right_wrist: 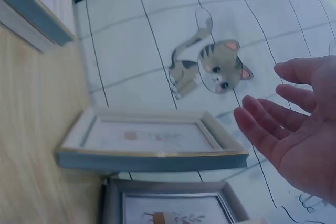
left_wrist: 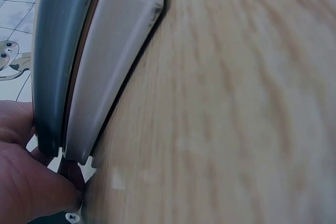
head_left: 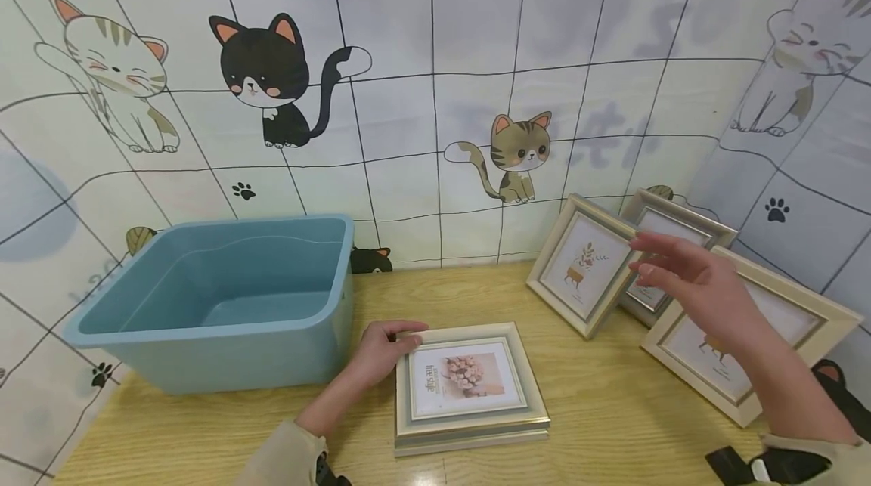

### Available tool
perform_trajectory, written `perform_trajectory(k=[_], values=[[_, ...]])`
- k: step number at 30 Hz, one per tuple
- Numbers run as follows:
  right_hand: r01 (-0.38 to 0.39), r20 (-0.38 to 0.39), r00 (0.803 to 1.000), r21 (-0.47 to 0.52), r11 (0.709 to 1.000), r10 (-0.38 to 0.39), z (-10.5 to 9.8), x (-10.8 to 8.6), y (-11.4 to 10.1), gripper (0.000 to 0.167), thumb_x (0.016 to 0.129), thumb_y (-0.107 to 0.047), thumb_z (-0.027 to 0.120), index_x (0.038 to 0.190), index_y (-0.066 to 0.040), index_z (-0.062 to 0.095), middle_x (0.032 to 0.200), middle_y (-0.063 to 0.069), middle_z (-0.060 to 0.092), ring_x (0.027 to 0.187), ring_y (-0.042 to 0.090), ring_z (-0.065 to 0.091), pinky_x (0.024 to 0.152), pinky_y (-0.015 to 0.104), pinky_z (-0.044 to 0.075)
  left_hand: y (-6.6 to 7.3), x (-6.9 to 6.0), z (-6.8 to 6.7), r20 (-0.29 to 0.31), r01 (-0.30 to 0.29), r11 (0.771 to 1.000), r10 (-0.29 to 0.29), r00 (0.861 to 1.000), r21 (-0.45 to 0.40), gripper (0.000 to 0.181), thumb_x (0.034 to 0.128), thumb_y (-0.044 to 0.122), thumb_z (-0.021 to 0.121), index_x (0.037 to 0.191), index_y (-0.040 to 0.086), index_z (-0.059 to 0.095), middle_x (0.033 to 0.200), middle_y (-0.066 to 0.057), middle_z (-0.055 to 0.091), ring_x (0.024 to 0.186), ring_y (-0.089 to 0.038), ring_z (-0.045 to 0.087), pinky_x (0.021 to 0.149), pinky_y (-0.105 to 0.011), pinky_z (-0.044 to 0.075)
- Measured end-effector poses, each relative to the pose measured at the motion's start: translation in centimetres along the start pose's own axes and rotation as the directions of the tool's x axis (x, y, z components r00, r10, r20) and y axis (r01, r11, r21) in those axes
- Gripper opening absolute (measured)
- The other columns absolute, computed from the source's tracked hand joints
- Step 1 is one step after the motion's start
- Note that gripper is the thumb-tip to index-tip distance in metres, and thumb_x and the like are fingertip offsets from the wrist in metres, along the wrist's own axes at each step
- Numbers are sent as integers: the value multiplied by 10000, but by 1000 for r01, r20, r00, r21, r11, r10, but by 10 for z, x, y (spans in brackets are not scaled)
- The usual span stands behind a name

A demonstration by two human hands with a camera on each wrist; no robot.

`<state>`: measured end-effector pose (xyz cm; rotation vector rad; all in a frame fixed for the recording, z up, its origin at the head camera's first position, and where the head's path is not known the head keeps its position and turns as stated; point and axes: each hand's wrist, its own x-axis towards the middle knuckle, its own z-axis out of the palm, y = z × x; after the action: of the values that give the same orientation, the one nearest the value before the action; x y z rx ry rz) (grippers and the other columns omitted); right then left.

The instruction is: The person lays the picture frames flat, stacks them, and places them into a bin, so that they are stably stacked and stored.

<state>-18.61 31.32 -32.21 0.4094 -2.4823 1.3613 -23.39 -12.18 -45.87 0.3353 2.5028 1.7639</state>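
Observation:
Two picture frames lie stacked on the wooden table, the upper frame (head_left: 469, 379) showing pink flowers. My left hand (head_left: 381, 354) is at the stack's upper left corner; in the left wrist view the thumb and fingers of that hand (left_wrist: 31, 177) hold the corner of the stacked frames (left_wrist: 100, 72). My right hand (head_left: 708, 289) is raised before the standing frames at the right, near the top of the cream frame (head_left: 587, 267). In the right wrist view this hand (right_wrist: 299, 124) has relaxed, spread fingers and holds nothing, above the cream frame (right_wrist: 152, 140).
A blue plastic tub (head_left: 224, 350) stands at the left of the table (head_left: 435, 293). Behind the cream frame leans a silver-grey frame (head_left: 680, 218), and another cream frame (head_left: 803, 289) stands at the far right, partly behind my right arm. A cat-print cloth hangs behind.

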Motion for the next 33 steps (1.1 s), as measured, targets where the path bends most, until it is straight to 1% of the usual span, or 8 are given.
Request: perform_trajectory(k=[7, 11, 15, 17, 20, 22, 28, 33], values=[[36, -184, 982, -9, 999, -37, 0, 27, 10, 450, 1021, -109, 650, 1462, -76, 568, 1277, -235, 609, 1120, -117, 559, 864, 59, 448, 0, -1, -2, -27, 18, 1000, -19, 999, -18, 199, 959, 67, 710, 1140, 49, 792, 1215, -91, 726, 1254, -313, 579, 972, -423, 491], [18, -217, 976, -79, 997, -34, 5, 37, 16, 488, 1021, -163, 660, 1486, -75, 542, 1451, -57, 552, 1262, 10, 544, 885, 50, 428, 1, -1, -3, -24, 20, 1000, -20, 1000, -7, 198, 962, 76, 711, 1141, 65, 795, 1214, -74, 727, 1242, -284, 585, 949, -377, 491], [-64, -169, 985, -174, 983, 34, 0, 45, 23, 593, 1040, -261, 631, 1561, -63, 427, 1542, 221, 441, 1364, 397, 485, 935, 146, 472, 2, 0, -2, -5, 9, 1000, -9, 1000, -10, 215, 968, 78, 703, 1165, 43, 781, 1208, -95, 726, 1086, -233, 618, 826, -320, 504], [-101, -124, 989, -194, 976, 78, -3, 49, 30, 623, 1052, -290, 604, 1584, -60, 377, 1537, 282, 416, 1338, 511, 445, 877, 160, 492, 2, -1, 0, -1, -1, 1000, 1, 1000, -15, 220, 968, 75, 702, 1169, 23, 773, 1202, -113, 726, 1005, -206, 606, 770, -304, 498], [-137, -82, 989, -202, 970, 123, -5, 54, 43, 632, 1061, -310, 584, 1591, -52, 355, 1535, 284, 421, 1287, 442, 500, 783, 171, 509, 3, -2, 1, -7, -7, 1000, 7, 1000, -17, 216, 963, 66, 707, 1160, 3, 770, 1198, -127, 726, 990, -203, 597, 753, -308, 486], [-159, -65, 987, -177, 971, 150, -5, 57, 50, 630, 1064, -320, 577, 1590, -52, 355, 1549, 278, 409, 1273, 421, 500, 718, 92, 444, 3, -3, 1, -8, -8, 1000, 8, 1000, -23, 212, 960, 66, 712, 1153, 5, 773, 1203, -127, 725, 1061, -226, 607, 786, -316, 488], [-235, -15, 972, -71, 969, 234, -4, 61, 54, 650, 1061, -374, 573, 1615, -130, 334, 1607, 283, 303, 1327, 434, 433, 753, 117, 484, 1, 0, -1, 8, 4, 1000, -4, 1000, -14, 203, 961, 80, 714, 1147, 51, 790, 1200, -96, 729, 1113, -246, 606, 811, -303, 490], [-235, 16, 971, -84, 968, 237, -2, 65, 52, 637, 1069, -386, 550, 1615, -139, 334, 1639, 268, 236, 1348, 475, 411, 810, 222, 507, 0, 1, -1, 18, 17, 1000, -17, 1000, -8, 201, 965, 92, 712, 1148, 74, 795, 1208, -81, 727, 1130, -231, 604, 825, -297, 489]])
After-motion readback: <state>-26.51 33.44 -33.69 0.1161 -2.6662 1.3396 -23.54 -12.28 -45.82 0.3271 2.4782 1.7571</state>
